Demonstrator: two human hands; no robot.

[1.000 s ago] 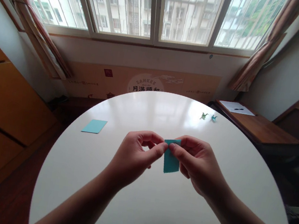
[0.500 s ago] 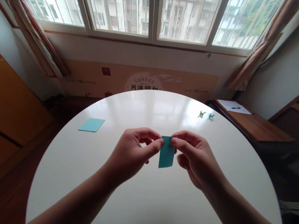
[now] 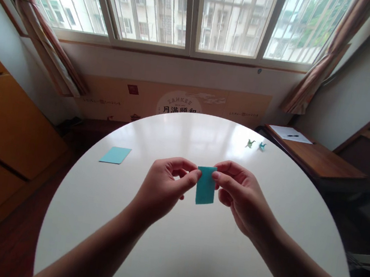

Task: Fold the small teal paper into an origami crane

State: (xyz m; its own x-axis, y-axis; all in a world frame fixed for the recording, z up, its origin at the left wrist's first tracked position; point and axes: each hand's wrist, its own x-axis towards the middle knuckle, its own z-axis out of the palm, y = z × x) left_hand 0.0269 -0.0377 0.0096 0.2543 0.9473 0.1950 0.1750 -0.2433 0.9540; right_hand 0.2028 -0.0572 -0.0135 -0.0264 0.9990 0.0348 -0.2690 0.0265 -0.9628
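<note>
A small teal paper rectangle (image 3: 205, 192) is held up over the middle of the white tabletop (image 3: 168, 255), its long sides running nearly upright and its lower edge slanting a little. The left hand (image 3: 169, 189) pinches it near its upper left corner, between the thumb and the forefinger, with the other fingers curled in behind. The right hand (image 3: 242, 193) pinches the upper right corner in the same way, thumb on the facing side. Both forearms reach in across the tabletop's near edge.

Toward the tabletop's left edge, well apart from the left hand, a light blue paper square (image 3: 115, 155) lies flat. Near the far right edge of the tabletop, beyond the right hand, a green figure (image 3: 250, 143) and a blue figure (image 3: 262, 146) stand side by side, just apart; both are too small for their details to show.

Past the tabletop's right edge is a brown wooden table (image 3: 333, 160), with a white sheet (image 3: 277, 130) at its far left corner and a dark pen (image 3: 292, 136) lying on it. Beyond the tabletop's far edge, a printed panel (image 3: 106, 86) runs below a barred window (image 3: 229, 21).
</note>
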